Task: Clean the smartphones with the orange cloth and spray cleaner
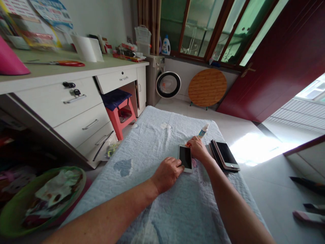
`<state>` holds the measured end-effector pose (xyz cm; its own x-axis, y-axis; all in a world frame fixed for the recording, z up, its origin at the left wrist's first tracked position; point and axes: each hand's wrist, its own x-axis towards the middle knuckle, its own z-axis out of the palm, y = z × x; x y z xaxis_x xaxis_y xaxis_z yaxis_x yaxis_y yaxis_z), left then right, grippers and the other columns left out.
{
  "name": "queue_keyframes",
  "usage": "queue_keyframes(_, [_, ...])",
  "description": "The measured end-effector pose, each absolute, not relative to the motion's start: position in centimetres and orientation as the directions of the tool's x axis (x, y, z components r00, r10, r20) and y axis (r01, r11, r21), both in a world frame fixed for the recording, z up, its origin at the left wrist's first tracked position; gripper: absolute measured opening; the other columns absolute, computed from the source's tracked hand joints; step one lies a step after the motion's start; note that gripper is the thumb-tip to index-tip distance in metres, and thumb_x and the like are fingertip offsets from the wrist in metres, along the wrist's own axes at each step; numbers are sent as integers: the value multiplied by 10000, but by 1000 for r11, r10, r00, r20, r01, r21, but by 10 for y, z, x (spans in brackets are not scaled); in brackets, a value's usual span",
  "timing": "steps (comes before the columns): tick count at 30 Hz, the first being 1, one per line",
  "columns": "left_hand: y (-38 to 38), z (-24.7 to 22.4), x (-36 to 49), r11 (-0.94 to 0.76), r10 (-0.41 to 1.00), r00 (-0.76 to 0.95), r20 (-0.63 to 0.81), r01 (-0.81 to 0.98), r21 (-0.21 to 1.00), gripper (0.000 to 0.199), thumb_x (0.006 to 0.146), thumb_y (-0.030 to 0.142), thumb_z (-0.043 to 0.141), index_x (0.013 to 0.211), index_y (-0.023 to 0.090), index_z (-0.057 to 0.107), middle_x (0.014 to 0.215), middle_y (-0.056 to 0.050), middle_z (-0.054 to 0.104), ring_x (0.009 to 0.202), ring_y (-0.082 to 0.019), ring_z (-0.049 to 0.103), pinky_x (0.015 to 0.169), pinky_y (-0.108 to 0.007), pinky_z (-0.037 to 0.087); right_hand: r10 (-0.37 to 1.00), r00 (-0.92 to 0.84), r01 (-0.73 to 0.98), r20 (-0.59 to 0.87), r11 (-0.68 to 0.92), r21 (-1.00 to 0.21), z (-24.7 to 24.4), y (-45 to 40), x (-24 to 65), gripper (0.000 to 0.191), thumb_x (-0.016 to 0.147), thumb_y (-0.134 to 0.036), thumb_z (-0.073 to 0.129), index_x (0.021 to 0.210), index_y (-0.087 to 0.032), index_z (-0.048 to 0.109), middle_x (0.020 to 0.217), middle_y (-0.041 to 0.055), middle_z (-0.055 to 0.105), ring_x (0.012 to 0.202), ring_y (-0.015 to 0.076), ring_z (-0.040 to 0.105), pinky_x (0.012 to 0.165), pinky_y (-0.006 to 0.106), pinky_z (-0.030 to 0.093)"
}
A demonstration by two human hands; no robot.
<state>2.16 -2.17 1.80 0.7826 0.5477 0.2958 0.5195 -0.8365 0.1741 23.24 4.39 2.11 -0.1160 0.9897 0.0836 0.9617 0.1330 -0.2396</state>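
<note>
A white-framed smartphone [185,156] with a dark screen lies face up on the blue quilted cover [157,132]. My left hand [168,173] holds its lower left side, fingers curled and thumb at the lower edge. At the phone's upper right corner is my right hand [198,148], fingers closed on a small orange piece [187,145], mostly hidden under them. Just beyond that hand, a small spray bottle [203,130] with a clear cap lies or leans on the cover. To the right sits a stack of phones or tablets [225,155], the top one with a white border.
Left stands a white desk [83,112] with drawers, scissors [68,63] on top and a red stool [123,117] beside it. A laundry basket [82,181] is at the lower left. Behind are a washing machine [153,73] with its door open and a round wooden tabletop [207,87].
</note>
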Motion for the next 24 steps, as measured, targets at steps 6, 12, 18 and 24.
queue_keyframes(6, [-21, 17, 22, -832, 554, 768, 321, 523, 185, 168, 952, 229, 477, 953, 213, 644, 850, -28, 591, 841, -184, 541, 758, -320, 429, 980, -178, 959, 88, 193, -208, 23, 51, 206, 288, 855, -124, 442, 918, -190, 716, 958, 91, 564, 908, 197, 483, 812, 288, 379])
queue_keyframes(12, [-22, 15, 23, -824, 563, 749, 348, 540, 171, 213, 959, 241, 461, 860, 191, 643, 824, -28, 583, 810, -187, 542, 751, -329, 421, 983, -162, 958, 87, 178, -223, 22, 49, 210, 307, 847, -103, 445, 948, -198, 719, 956, 89, 573, 900, 197, 487, 822, 290, 366])
queue_keyframes(18, [-23, 20, 23, -826, 562, 762, 323, 539, 167, 159, 935, 235, 503, 871, 201, 644, 835, -28, 581, 817, -188, 539, 753, -326, 414, 993, -91, 967, 75, 107, -233, 20, 37, 233, 270, 861, -155, 461, 963, -172, 710, 921, 89, 568, 900, 190, 495, 857, 287, 342])
queue_keyframes(24, [-24, 19, 22, -826, 563, 761, 322, 533, 185, 149, 935, 222, 501, 888, 205, 641, 851, -23, 589, 833, -186, 541, 772, -322, 415, 997, -15, 972, 77, 33, -233, 20, 22, 240, 303, 847, -132, 425, 979, -172, 696, 892, 82, 565, 857, 184, 502, 866, 293, 334])
